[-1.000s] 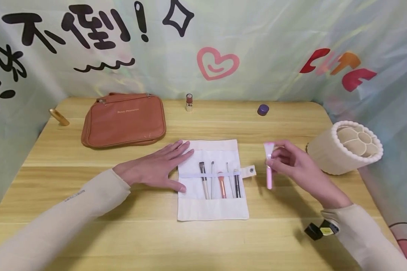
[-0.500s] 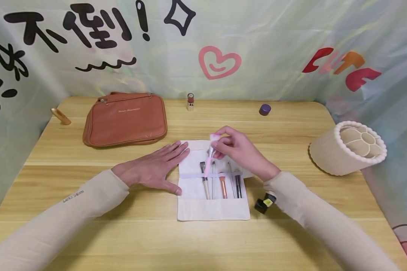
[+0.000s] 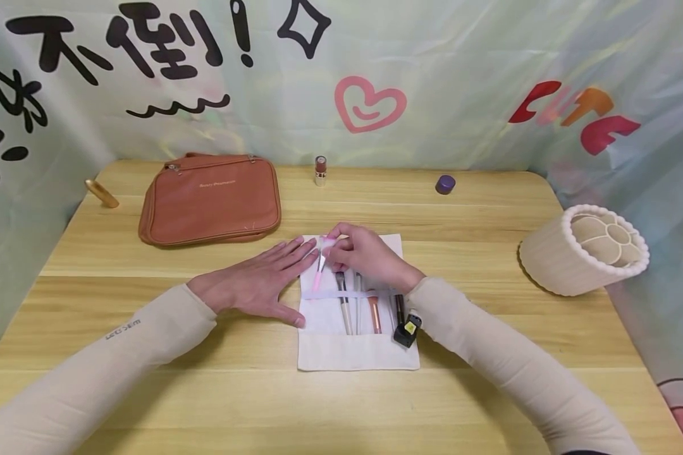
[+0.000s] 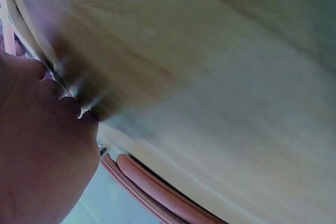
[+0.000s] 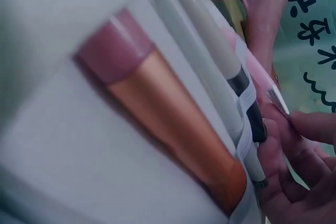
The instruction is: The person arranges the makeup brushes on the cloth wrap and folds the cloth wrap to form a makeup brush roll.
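Your right hand (image 3: 364,256) pinches the slim pink-handled makeup brush (image 3: 319,270) in its fingers at the left end of the white canvas brush roll (image 3: 357,354); if the handle misses the thin elastic band (image 3: 341,294), it could slide onto the wooden surface (image 3: 478,253). Your left hand (image 3: 256,284) lies flat, fingers spread, pinning the roll's edge, which could bunch if that hand lifts. The brush stands tilted, pale bristle end up.

Table (image 3: 148,392): pale wood grain, smooth matt. Brush roll (image 3: 355,351): off-white matt cloth, elastic band across. Bag (image 3: 210,202): brown leather look, slight sheen, metal zip. Orange brush handle (image 5: 173,129): glossy, metallic look. Pink brush (image 3: 319,270): smooth plastic handle. Backdrop (image 3: 461,76): shiny printed sheet.
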Action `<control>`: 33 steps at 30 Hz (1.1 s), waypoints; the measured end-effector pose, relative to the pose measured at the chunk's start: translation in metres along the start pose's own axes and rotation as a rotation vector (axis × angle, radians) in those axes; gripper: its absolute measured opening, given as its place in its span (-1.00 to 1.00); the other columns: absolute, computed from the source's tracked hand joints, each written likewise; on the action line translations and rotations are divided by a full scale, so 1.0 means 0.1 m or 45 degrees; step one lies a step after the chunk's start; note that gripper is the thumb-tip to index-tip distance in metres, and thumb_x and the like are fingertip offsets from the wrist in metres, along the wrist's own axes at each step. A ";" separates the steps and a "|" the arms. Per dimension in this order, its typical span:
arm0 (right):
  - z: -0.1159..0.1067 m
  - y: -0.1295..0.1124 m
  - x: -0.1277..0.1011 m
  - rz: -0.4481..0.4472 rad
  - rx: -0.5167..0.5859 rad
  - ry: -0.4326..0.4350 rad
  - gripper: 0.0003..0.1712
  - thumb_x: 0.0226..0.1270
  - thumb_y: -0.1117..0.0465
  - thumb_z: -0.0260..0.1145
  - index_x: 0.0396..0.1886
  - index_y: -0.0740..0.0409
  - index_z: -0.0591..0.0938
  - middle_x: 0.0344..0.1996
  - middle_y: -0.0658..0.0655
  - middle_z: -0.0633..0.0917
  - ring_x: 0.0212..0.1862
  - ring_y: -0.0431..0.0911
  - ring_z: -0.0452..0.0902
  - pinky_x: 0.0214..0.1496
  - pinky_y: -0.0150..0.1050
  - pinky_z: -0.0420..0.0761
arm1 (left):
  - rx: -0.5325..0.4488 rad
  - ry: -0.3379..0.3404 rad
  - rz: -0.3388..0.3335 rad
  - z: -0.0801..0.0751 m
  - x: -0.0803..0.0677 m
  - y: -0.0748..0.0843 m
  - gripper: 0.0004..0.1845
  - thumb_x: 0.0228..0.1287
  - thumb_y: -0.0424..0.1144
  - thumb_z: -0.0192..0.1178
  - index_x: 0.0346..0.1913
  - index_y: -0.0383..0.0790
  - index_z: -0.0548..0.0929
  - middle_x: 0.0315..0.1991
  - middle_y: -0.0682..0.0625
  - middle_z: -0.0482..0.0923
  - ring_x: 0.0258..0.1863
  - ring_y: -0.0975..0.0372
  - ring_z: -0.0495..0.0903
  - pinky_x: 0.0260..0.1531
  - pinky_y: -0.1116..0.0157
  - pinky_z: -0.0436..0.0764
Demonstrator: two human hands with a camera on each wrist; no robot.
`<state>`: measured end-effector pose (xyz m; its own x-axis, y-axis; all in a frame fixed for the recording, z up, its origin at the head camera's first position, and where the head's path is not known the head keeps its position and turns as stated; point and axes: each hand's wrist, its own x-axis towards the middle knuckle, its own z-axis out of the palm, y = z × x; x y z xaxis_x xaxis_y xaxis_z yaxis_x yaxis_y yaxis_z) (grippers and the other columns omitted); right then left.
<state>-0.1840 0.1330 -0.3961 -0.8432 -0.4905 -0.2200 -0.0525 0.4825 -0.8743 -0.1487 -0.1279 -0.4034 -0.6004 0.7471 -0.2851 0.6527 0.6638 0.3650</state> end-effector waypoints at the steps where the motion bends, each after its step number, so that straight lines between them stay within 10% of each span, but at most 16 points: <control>1: 0.00 0.00 -0.01 -0.004 -0.014 -0.028 -0.77 0.66 0.20 0.32 0.16 0.16 0.59 -0.26 0.05 0.90 -0.22 -0.15 0.80 -0.06 -0.27 0.70 | 0.003 0.000 0.003 -0.01 0.00 0.00 0.35 0.32 0.52 0.29 0.80 -0.20 -0.18 0.83 -0.09 -0.40 0.82 -0.06 -0.39 0.77 -0.12 -0.19; 8: 0.04 -0.04 -0.02 -0.043 -0.196 -0.179 -0.85 0.58 0.21 0.40 0.05 0.07 0.73 -0.22 -0.07 0.88 -0.16 -0.20 0.65 0.04 -0.25 0.55 | 0.016 -0.020 -0.017 0.00 0.00 0.00 0.35 0.31 0.54 0.27 0.80 -0.21 -0.17 0.83 -0.08 -0.43 0.82 -0.02 -0.44 0.78 -0.07 -0.21; 17: 0.12 -0.12 -0.06 -0.358 -0.649 -0.289 -0.90 0.48 0.20 0.49 -0.13 0.07 0.88 -0.27 -0.06 0.77 -0.18 -0.22 0.58 0.05 -0.25 0.58 | 0.002 0.005 0.007 -0.01 -0.01 0.02 0.35 0.32 0.51 0.30 0.80 -0.25 -0.15 0.84 -0.13 -0.36 0.82 -0.07 -0.38 0.77 -0.12 -0.18; 33: 0.13 -0.09 -0.10 -0.494 -0.636 -0.328 -0.84 0.57 0.31 0.39 -0.08 0.06 0.87 -0.12 -0.04 0.83 -0.07 -0.21 0.64 0.23 -0.18 0.60 | -0.008 0.006 0.015 -0.01 -0.02 0.01 0.34 0.33 0.50 0.29 0.79 -0.28 -0.13 0.83 -0.15 -0.34 0.82 -0.10 -0.37 0.76 -0.15 -0.17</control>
<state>-0.1683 0.1237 -0.3919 -0.5628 -0.8226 -0.0810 -0.6180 0.4838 -0.6197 -0.1475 -0.1286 -0.4019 -0.5949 0.7548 -0.2763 0.6571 0.6546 0.3737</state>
